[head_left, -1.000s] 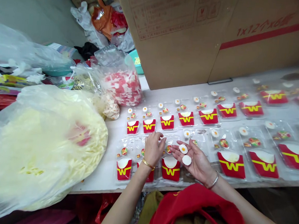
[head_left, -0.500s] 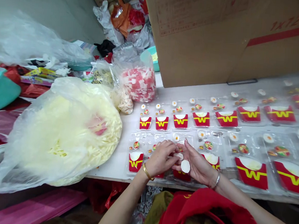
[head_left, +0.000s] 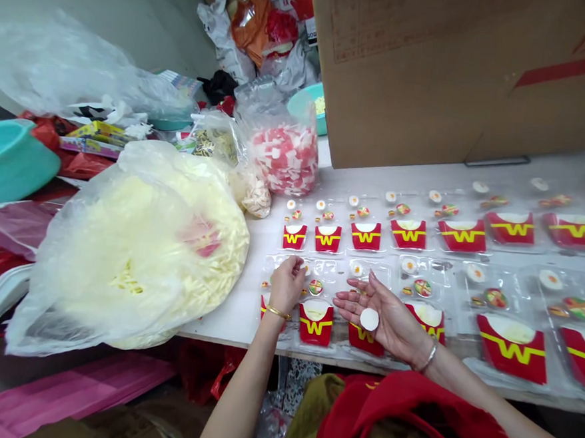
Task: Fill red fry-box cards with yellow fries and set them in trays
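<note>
My left hand is bent over the front row of clear packets, with its curled fingertips at a small fried-egg piece. It seems to pinch this piece, which the fingers partly cover. My right hand is turned palm up with its fingers stretched out, carrying a round white disc on the palm. Beneath my hands are clear packets with red fries boxes marked by a yellow W. Small pizza pieces, egg pieces and tiny burgers lie above the boxes.
A second row of packets with red fries boxes runs behind. A large clear bag of pale yellow sticks fills the left side. Beyond are a bag of red-and-white pieces, a teal basin and a big cardboard box.
My left hand has moved away from my right palm, leftward and farther up the packets. One white disc left the right hand's area; the other stays on the palm. The whole view has shifted slightly.
</note>
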Demonstrator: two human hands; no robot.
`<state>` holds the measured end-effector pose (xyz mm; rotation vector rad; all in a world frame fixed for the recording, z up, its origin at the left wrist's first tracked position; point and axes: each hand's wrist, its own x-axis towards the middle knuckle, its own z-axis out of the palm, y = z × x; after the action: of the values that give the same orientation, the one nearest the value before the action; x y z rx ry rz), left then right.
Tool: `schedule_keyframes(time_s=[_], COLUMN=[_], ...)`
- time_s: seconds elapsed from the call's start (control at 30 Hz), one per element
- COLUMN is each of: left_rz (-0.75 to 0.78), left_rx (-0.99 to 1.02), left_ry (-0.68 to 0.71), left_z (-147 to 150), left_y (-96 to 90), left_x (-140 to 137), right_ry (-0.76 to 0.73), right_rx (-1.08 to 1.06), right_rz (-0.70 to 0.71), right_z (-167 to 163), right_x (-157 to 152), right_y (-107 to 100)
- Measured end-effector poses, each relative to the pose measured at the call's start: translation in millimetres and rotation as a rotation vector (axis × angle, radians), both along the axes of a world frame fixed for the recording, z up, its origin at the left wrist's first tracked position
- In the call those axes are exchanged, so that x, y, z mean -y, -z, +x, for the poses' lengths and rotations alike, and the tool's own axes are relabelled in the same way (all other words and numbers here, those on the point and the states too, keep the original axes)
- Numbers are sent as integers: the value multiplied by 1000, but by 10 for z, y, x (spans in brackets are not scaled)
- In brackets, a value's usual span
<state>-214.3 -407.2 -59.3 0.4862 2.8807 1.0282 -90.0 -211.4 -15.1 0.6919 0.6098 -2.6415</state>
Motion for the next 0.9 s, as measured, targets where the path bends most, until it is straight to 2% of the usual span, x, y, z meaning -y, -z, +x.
schedule_keyframes(time_s=[0.17,0.33,0.4,0.5,0.6,0.7,0.8,0.9], left_rz=[-247,-301,-252,-25,169,150,109,173], left_rx=[-189,-240,-212,-138,24,90,44,37], left_ry=[121,180,182,157,298,433,408,311], left_z=[28,95,128,225,426,690,879,834], left_y=[-71,-70,-100,-260,-511,-706,-768,-725], left_x=[7,-17,-31,-66,-140,-244,-298,-190], right_ry=[17,51,59,79,103,116,136,151], right_rx=[-1,27,25,11,-8,-7,7,-1], right_rz=[-33,-28,-17,-5,11,50,51,31], right_z=[-31,-86,-103,-126,-154,-187,-219,-232], right_x=[36,87,111,149,198,268,352,428], right_y=[1,-45,-50,-50,-72,-124,-182,-222])
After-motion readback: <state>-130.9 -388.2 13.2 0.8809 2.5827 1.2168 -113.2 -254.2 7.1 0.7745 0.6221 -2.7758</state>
